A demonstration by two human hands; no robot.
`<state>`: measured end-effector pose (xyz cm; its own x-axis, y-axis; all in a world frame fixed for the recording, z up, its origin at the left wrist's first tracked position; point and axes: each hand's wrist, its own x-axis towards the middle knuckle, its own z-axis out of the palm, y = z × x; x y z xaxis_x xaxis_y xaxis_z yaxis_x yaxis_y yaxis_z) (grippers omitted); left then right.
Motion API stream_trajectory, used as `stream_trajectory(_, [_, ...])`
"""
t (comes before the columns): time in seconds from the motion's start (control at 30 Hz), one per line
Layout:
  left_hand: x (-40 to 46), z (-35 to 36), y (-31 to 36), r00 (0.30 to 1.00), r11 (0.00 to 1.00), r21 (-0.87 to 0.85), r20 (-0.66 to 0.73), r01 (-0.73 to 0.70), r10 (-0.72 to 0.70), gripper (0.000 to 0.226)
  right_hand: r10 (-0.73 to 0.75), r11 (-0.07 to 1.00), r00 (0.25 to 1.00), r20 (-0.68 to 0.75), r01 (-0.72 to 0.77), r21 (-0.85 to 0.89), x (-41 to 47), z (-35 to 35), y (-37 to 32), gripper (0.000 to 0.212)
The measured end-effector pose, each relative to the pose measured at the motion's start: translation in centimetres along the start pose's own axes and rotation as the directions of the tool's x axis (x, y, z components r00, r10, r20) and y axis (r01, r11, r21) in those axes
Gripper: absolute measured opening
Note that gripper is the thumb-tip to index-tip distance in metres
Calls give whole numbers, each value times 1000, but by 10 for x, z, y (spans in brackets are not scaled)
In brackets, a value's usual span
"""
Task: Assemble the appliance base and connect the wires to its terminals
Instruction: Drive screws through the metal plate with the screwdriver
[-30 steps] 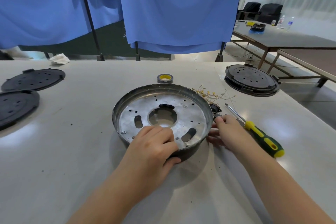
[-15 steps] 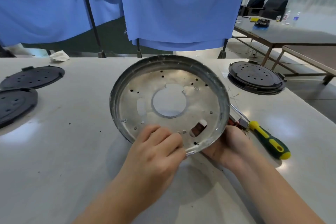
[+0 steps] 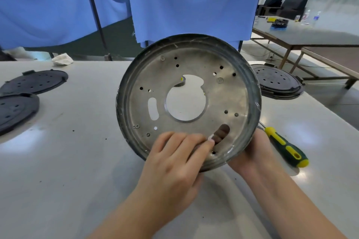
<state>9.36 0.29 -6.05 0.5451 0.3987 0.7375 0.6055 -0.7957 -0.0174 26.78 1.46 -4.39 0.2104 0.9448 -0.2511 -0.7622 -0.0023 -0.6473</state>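
One round metal base pan (image 3: pixel 194 87) is tipped up nearly on edge over the middle of the white table (image 3: pixel 68 161), its inside facing the camera, with one large centre hole and two slots. The left hand (image 3: pixel 174 163) curls its fingers over the pan's lower inner face near the rim, while the right hand (image 3: pixel 252 153) grips the lower right rim from behind, fingers showing through one slot. Outward lie one green-and-yellow screwdriver (image 3: pixel 285 147) toward the right edge, two black discs (image 3: pixel 23 95) at the left edge and one black disc stack (image 3: pixel 277 83) at the far right.

one metal base (image 3: pixel 229 91), three black covers (image 3: pixel 35 81), one screwdriver (image 3: pixel 285 146).
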Motion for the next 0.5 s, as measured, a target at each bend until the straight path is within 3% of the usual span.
stream_trajectory(0.03, [2, 0, 2, 999, 999, -7, 33, 38, -38, 43, 22, 1000, 999, 42, -22, 9, -4, 6, 0, 14])
stream_trajectory(0.1, [6, 1, 6, 990, 994, -25, 92, 110, -108, 47, 47, 999, 993, 112, -47, -5, -6, 9, -1, 25])
stream_trajectory(0.23, [15, 3, 15, 963, 973, -35, 155, 228, -221, 42, 96, 993, 980, 172, -105, 48, -6, 9, 7, 60])
stream_trajectory(0.33, [15, 3, 15, 943, 954, -43, 172, 295, -284, 33, 117, 986, 974, 196, -137, 96, -1, 9, 12, 53])
stream_trajectory(0.5, [13, -1, 3, 955, 950, -149, 158, 273, -250, 18, 97, 993, 966, 242, -111, 43, 3, 8, 10, 51])
